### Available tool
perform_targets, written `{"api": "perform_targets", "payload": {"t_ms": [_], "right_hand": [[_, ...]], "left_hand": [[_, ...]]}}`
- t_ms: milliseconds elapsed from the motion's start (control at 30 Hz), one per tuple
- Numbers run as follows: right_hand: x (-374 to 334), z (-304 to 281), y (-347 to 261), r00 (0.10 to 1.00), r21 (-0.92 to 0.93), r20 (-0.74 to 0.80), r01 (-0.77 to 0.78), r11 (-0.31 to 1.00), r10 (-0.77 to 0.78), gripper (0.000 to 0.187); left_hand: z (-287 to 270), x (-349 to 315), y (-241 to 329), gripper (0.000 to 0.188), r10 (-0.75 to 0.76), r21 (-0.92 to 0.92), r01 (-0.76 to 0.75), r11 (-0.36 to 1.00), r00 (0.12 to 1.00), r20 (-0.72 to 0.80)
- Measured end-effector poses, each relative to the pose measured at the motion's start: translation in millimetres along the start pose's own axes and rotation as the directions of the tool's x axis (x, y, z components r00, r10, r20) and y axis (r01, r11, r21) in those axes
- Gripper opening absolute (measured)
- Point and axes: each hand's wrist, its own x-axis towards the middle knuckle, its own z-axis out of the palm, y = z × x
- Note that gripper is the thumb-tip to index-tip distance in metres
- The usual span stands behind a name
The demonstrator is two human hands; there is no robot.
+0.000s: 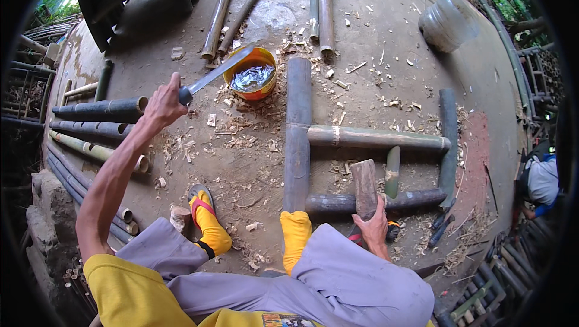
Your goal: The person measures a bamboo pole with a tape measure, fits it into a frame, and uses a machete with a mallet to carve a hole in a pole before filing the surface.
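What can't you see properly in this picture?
Head view only:
- Bucket contents: shiny and blurred, kind unclear.
- Knife handle: covered by the left hand.
- Block lower end: covered by the right hand.
- Person at the right edge: cut off by the rim.
- Tools by the frame: too small to tell.

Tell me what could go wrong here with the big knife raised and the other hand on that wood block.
1. The left hand holds the long steel-bladed knife raised; a swing toward the short upright wooden block could hit the right hand gripping its base.
2. The feet in yellow socks rest close beside the dark bamboo pole frame, within reach of a glancing blade.
3. The blade hangs over the orange round tub and might knock it.
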Motion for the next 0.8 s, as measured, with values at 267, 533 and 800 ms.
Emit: {"api": "perform_targets", "payload": {"t_ms": [267,533,800], "right_hand": [[9,-2,1,0.995,-0.001,0.039,0.095,0.995,-0.095,0.086],[12,-34,-34,0.987,0.373,0.135,0.034,0.927,-0.09,0.096],[37,-8,-106,0.917,0.431,0.153,0.274,0.86,-0.369,0.096]], "left_hand": [[-2,40,15,0.032,0.062,0.379,-0.111,0.919,0.989,0.138],[12,-20,-30,0.033,0.274,-0.144,-0.271,0.952,0.962,0.003],[96,-38,19,0.025,0.277,-0.137,-0.243,0.96,0.896,0.346]]}}
